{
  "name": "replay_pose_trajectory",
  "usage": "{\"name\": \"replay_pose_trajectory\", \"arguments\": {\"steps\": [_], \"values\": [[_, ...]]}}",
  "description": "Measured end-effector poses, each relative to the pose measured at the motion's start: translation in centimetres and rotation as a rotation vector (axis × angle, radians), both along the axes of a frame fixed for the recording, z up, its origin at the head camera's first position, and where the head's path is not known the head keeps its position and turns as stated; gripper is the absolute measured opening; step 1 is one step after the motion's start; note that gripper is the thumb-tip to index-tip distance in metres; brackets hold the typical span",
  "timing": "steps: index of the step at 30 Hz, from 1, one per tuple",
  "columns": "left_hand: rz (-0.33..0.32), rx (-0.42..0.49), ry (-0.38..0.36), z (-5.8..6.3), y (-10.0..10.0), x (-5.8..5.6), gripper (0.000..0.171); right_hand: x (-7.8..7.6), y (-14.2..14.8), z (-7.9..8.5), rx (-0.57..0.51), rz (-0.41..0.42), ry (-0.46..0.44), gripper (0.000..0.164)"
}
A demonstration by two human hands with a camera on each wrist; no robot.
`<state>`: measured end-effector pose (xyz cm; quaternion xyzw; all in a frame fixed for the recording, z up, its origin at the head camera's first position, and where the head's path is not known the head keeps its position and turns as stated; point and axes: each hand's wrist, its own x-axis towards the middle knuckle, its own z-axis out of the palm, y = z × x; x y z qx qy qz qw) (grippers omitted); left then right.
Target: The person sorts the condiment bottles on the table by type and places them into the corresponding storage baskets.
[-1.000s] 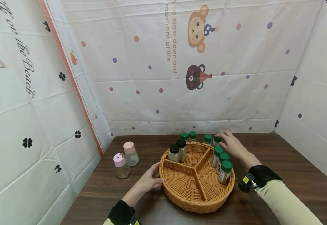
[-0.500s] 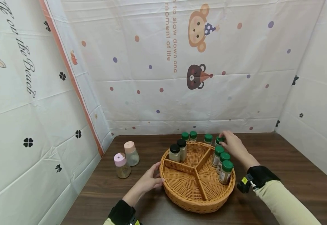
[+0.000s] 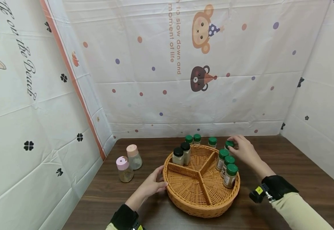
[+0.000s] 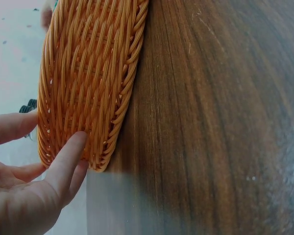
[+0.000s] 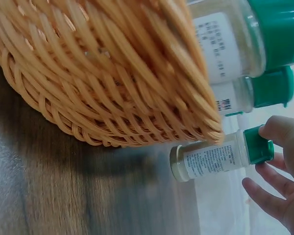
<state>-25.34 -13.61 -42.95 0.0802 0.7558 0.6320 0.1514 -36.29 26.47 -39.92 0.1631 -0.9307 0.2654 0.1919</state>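
Note:
My left hand [image 3: 152, 184] rests against the left side of a round wicker basket [image 3: 184, 209] split by dividers. Its fingers are spread and fairly straight on the outer wall, as the left wrist view shows. Behind the basket's right side, my right hand [image 3: 242, 150] pinches the green cap of a spice jar [image 5: 213, 159] between thumb and fingers. That jar has a printed label; whether its base touches the table I cannot tell. Several green-capped jars [image 3: 229, 177] stand in the basket's right compartment. Two black-capped jars [image 3: 178, 156] stand in the back left one.
Behind the basket are more green-capped jars [image 3: 212, 142]. To the left on the brown table [image 3: 98, 198] stand a pink-capped jar [image 3: 134, 157] and a lilac-capped jar [image 3: 124, 170]. Printed white cloth [image 3: 144, 111] hangs behind and at both sides.
My right hand has taken the spice jar's cap between its fingers and shifted the jar to the right, away from its neighbour. My left hand and the basket have kept their place.

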Motion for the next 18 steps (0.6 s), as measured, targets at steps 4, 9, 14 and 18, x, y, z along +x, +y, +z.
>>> {"name": "replay_pose_trajectory", "arguments": {"steps": [4,9,14,18], "values": [[0.000,-0.002,0.004,0.0,0.0,0.0,0.075,0.8,0.2,0.3,-0.010,0.002,0.044,0.029],[0.002,-0.009,0.007,0.1,0.0,0.0,0.075,1.7,0.6,0.4,-0.023,0.001,0.079,0.028],[-0.001,-0.004,0.004,0.0,0.0,0.0,0.075,2.7,0.9,0.6,-0.050,-0.020,0.097,0.028],[-0.002,-0.007,0.006,-0.1,0.0,0.0,0.075,3.4,1.2,1.1,-0.067,-0.032,0.141,0.026]]}}
